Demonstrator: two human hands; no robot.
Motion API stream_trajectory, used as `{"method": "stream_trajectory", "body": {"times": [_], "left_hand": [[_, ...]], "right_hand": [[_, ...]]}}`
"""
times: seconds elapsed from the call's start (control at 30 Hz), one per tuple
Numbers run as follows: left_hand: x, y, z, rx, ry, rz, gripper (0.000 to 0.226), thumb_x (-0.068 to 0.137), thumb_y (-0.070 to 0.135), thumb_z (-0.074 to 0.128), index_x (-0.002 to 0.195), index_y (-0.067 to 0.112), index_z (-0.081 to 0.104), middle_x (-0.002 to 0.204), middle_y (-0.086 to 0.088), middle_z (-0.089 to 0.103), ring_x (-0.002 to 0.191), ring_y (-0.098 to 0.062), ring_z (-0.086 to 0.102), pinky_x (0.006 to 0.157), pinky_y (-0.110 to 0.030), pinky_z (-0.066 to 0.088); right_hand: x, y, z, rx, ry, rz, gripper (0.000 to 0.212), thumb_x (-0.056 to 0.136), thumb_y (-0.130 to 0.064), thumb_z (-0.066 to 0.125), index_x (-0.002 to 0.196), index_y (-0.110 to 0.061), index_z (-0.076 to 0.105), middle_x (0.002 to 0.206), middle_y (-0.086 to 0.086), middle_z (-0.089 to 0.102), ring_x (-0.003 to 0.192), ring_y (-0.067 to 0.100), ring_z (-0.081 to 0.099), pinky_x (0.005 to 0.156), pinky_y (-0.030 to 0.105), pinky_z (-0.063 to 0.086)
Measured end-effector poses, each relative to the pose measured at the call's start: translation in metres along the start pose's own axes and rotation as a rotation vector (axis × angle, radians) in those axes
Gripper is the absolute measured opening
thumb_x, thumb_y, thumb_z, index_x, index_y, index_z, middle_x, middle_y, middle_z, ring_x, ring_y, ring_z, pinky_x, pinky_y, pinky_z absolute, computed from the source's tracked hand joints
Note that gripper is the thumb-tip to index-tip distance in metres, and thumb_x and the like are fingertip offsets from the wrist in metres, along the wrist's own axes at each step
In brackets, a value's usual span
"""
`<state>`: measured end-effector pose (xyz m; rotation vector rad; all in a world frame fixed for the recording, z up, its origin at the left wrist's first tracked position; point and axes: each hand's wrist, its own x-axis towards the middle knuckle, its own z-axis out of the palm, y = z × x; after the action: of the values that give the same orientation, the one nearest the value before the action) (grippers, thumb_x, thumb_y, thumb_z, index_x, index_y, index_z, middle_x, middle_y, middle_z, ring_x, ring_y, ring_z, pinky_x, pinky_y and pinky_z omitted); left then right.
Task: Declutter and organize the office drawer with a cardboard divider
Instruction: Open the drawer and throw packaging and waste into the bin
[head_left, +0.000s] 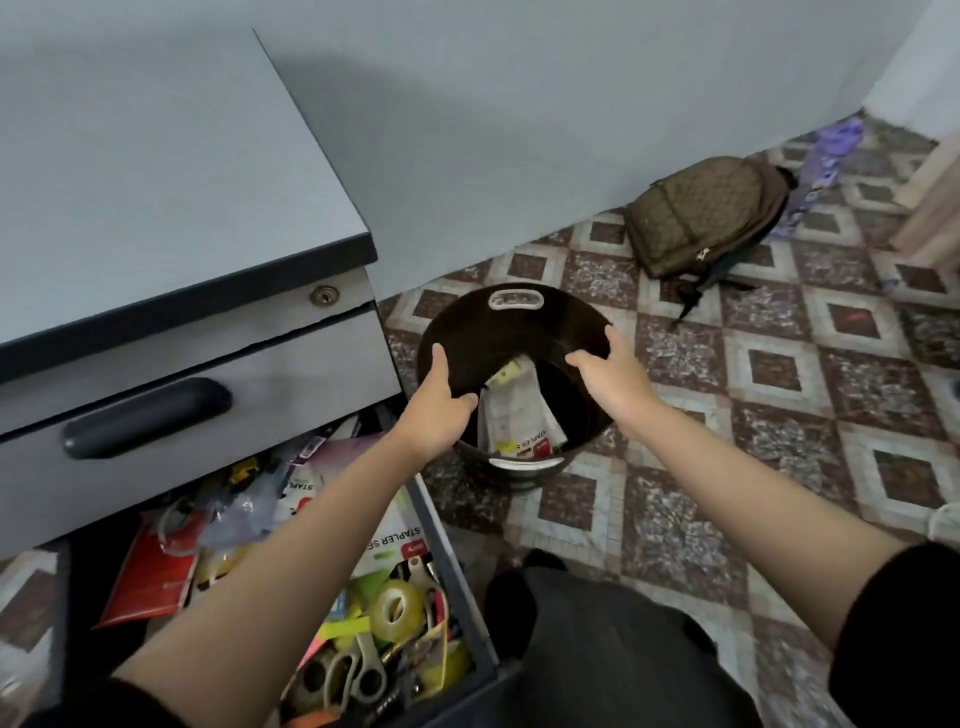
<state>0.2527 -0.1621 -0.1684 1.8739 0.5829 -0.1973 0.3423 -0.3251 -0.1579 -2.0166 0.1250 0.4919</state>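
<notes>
Open drawer (451, 566) at 7 o'clock, crammed with clutter, under left forearm. Black bin (519, 338) at centre. Left hand (441, 400) grips bin's 9 o'clock rim, right hand (608, 364) its 3 o'clock rim. Stapler packaging (514, 415) inside bin, between both hands' fingers.

Patterned tile floor (779, 374), grey wall (519, 130)

A: Location type?
B: Home office corner. Indicators: grey cabinet (156, 182) with lock (325, 296); drawer (457, 577) holding tape (396, 609) and scissors (353, 670); patterned floor tiles (779, 364); backpack (706, 213) against wall (519, 104).
</notes>
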Motion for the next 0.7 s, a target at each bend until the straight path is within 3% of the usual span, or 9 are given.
{"method": "stream_trajectory", "body": {"times": [0.07, 0.13, 0.2, 0.3, 0.37, 0.43, 0.53, 0.63, 0.7], "left_hand": [[-0.007, -0.012, -0.009, 0.013, 0.036, 0.002, 0.075, 0.099, 0.014, 0.043, 0.149, 0.027, -0.010, 0.150, -0.007, 0.032, 0.080, -0.002, 0.048, 0.069, -0.020, 0.037], [-0.021, -0.022, -0.020, 0.007, 0.059, -0.004, 0.075, 0.098, 0.014, 0.045, 0.150, 0.028, -0.008, 0.151, -0.003, 0.029, 0.106, -0.015, 0.054, 0.085, -0.026, 0.041], [-0.037, -0.027, -0.030, 0.022, 0.076, -0.005, 0.074, 0.098, 0.015, 0.046, 0.150, 0.027, -0.005, 0.154, -0.006, 0.024, 0.130, -0.025, 0.042, 0.103, -0.032, 0.036], [-0.064, -0.033, -0.049, 0.008, 0.112, -0.005, 0.073, 0.097, 0.014, 0.048, 0.150, 0.025, -0.001, 0.155, -0.011, 0.021, 0.140, -0.027, 0.028, 0.113, -0.040, 0.029], [-0.087, -0.039, -0.065, 0.008, 0.145, 0.004, 0.072, 0.097, 0.013, 0.048, 0.151, 0.025, 0.002, 0.155, -0.008, 0.022, 0.138, -0.024, 0.031, 0.110, -0.034, 0.031], [-0.109, -0.049, -0.079, 0.039, 0.192, 0.016, 0.069, 0.097, 0.014, 0.048, 0.151, 0.026, 0.007, 0.154, -0.004, 0.024, 0.126, -0.019, 0.046, 0.096, -0.026, 0.039], [-0.141, -0.073, -0.099, 0.047, 0.256, -0.010, 0.067, 0.096, 0.014, 0.049, 0.150, 0.026, 0.011, 0.152, -0.005, 0.030, 0.120, -0.017, 0.051, 0.089, -0.026, 0.040], [-0.168, -0.098, -0.114, 0.040, 0.302, -0.055, 0.066, 0.096, 0.014, 0.049, 0.151, 0.024, 0.014, 0.141, -0.007, 0.043, 0.082, -0.006, 0.053, 0.072, -0.021, 0.042], [-0.184, -0.116, -0.124, 0.042, 0.340, -0.078, 0.063, 0.096, 0.014, 0.048, 0.150, 0.021, 0.018, 0.140, -0.008, 0.044, 0.091, -0.008, 0.054, 0.066, -0.014, 0.040]], "right_hand": [[-0.007, 0.002, 0.004, -0.013, -0.003, -0.018, 0.067, 0.094, -0.028, 0.052, 0.151, -0.021, 0.016, 0.152, 0.004, 0.029, 0.135, 0.027, 0.034, 0.102, 0.035, 0.033], [-0.022, -0.003, 0.011, -0.036, -0.004, -0.046, 0.066, 0.093, -0.028, 0.053, 0.150, -0.021, 0.020, 0.151, 0.005, 0.032, 0.135, 0.027, 0.035, 0.104, 0.036, 0.033], [-0.037, -0.009, 0.018, -0.036, -0.029, -0.065, 0.065, 0.093, -0.028, 0.054, 0.149, -0.022, 0.022, 0.151, 0.005, 0.033, 0.135, 0.027, 0.035, 0.105, 0.036, 0.033], [-0.062, -0.020, 0.031, -0.025, -0.087, -0.118, 0.063, 0.093, -0.028, 0.055, 0.148, -0.023, 0.025, 0.150, 0.005, 0.034, 0.134, 0.026, 0.036, 0.105, 0.036, 0.033], [-0.082, -0.029, 0.045, -0.016, -0.135, -0.156, 0.061, 0.093, -0.028, 0.055, 0.146, -0.024, 0.028, 0.149, 0.005, 0.035, 0.133, 0.026, 0.037, 0.106, 0.036, 0.033], [-0.100, -0.035, 0.060, -0.020, -0.170, -0.178, 0.058, 0.092, -0.028, 0.055, 0.145, -0.025, 0.032, 0.147, 0.004, 0.037, 0.131, 0.025, 0.040, 0.107, 0.038, 0.035], [-0.128, -0.038, 0.088, -0.016, -0.236, -0.208, 0.056, 0.093, -0.028, 0.055, 0.145, -0.023, 0.034, 0.132, 0.005, 0.047, 0.111, 0.019, 0.052, 0.094, 0.033, 0.044], [-0.149, -0.036, 0.114, -0.014, -0.312, -0.214, 0.055, 0.091, -0.028, 0.057, 0.143, -0.023, 0.037, 0.140, 0.006, 0.046, 0.122, 0.027, 0.048, 0.104, 0.045, 0.040], [-0.160, -0.035, 0.130, -0.022, -0.357, -0.209, 0.055, 0.090, -0.028, 0.058, 0.141, -0.022, 0.039, 0.140, 0.008, 0.047, 0.123, 0.028, 0.048, 0.104, 0.047, 0.040]]}}
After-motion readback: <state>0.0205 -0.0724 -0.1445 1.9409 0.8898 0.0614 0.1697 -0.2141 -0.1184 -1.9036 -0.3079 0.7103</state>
